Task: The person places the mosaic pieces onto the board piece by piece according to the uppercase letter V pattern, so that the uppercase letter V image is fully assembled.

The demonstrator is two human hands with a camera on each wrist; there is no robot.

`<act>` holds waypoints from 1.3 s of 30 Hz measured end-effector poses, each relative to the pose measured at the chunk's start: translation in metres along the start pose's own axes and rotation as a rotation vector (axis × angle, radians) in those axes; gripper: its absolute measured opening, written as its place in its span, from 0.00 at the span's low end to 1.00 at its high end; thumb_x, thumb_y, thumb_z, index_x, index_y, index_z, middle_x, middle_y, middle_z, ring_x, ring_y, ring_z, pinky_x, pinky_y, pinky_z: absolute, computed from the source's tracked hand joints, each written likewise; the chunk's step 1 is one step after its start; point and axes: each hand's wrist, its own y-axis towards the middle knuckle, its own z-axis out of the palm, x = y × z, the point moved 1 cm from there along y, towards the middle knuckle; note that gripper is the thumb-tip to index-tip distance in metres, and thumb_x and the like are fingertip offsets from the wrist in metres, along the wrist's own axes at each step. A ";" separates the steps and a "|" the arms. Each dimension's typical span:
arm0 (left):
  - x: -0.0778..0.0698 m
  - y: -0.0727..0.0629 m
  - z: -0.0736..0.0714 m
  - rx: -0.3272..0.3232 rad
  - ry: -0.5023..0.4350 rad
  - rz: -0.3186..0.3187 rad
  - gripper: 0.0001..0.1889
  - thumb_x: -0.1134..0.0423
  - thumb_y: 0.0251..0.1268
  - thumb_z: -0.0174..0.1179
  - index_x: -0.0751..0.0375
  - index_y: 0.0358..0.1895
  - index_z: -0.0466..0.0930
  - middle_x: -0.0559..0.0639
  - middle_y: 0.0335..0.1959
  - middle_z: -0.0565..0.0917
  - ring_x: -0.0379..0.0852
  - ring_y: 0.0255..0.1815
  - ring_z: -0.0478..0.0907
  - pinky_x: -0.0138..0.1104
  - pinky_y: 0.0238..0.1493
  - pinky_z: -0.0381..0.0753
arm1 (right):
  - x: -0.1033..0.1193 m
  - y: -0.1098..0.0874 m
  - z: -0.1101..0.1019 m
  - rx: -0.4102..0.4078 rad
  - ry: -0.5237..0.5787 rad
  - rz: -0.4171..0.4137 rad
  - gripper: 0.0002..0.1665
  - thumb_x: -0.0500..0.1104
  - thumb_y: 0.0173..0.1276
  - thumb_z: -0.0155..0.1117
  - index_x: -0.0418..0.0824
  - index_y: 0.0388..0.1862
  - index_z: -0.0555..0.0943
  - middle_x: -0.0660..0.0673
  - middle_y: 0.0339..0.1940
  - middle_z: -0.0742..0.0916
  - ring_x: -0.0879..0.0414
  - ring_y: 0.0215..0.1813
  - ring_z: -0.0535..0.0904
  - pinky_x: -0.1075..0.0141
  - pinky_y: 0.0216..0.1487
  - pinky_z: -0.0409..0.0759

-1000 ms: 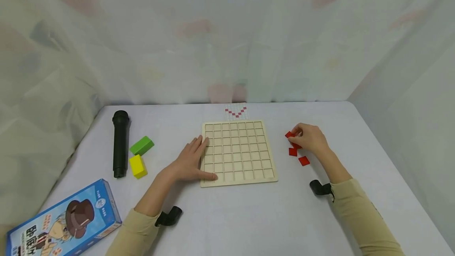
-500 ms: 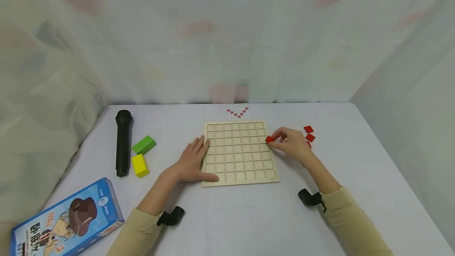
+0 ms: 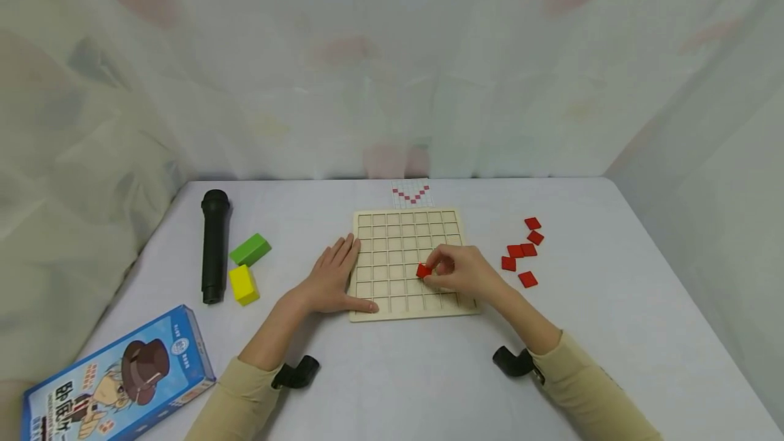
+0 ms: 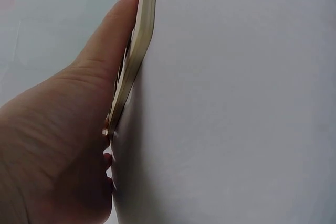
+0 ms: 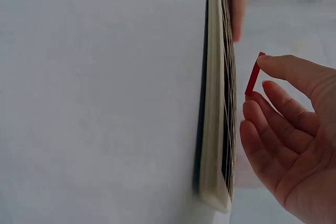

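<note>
A square wooden grid board [image 3: 386,250] lies mid-table. My left hand [image 3: 333,281] rests on its left edge with the fingers stretched out and the thumb along the near left corner. Over the board's lower middle, my right hand [image 3: 462,269] pinches a red square tile [image 3: 423,271] between thumb and fingertip. In the right wrist view the tile [image 5: 254,74] shows edge-on, held apart from the board [image 5: 215,129]. Several more red tiles [image 3: 528,280] lie loose on the table to the board's right.
Behind the board lies a small card [image 3: 412,194] with red squares in a V pattern. A black microphone-shaped cylinder [image 3: 214,247], a green block [image 3: 250,249] and a yellow block [image 3: 243,284] are at left. A blue box [image 3: 122,380] fills the near left corner.
From the tile pile, my right hand has carried one red tile leftward over the board. My left hand has stayed on the board's left edge.
</note>
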 end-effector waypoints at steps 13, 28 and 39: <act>0.001 0.001 -0.002 -0.040 -0.003 0.011 0.62 0.28 0.50 0.63 0.67 0.77 0.43 0.64 0.78 0.43 0.62 0.78 0.39 0.56 0.74 0.44 | 0.009 -0.001 0.015 0.075 -0.169 -0.176 0.07 0.44 0.61 0.73 0.50 0.36 0.82 0.55 0.30 0.82 0.60 0.35 0.74 0.67 0.38 0.76; 0.005 0.002 -0.013 -0.270 0.056 0.080 0.28 0.48 0.65 0.63 0.64 0.61 0.78 0.59 0.65 0.74 0.59 0.65 0.70 0.52 0.63 0.70 | 0.008 -0.002 0.016 0.105 -0.204 -0.231 0.05 0.41 0.63 0.71 0.49 0.37 0.83 0.56 0.36 0.83 0.59 0.38 0.75 0.66 0.42 0.76; 0.008 0.002 -0.012 -0.291 0.041 0.074 0.25 0.50 0.63 0.66 0.62 0.59 0.79 0.57 0.62 0.77 0.56 0.64 0.72 0.51 0.62 0.72 | -0.003 -0.010 -0.016 -0.006 -0.162 -0.140 0.04 0.45 0.66 0.69 0.48 0.39 0.84 0.58 0.36 0.84 0.59 0.40 0.78 0.64 0.43 0.80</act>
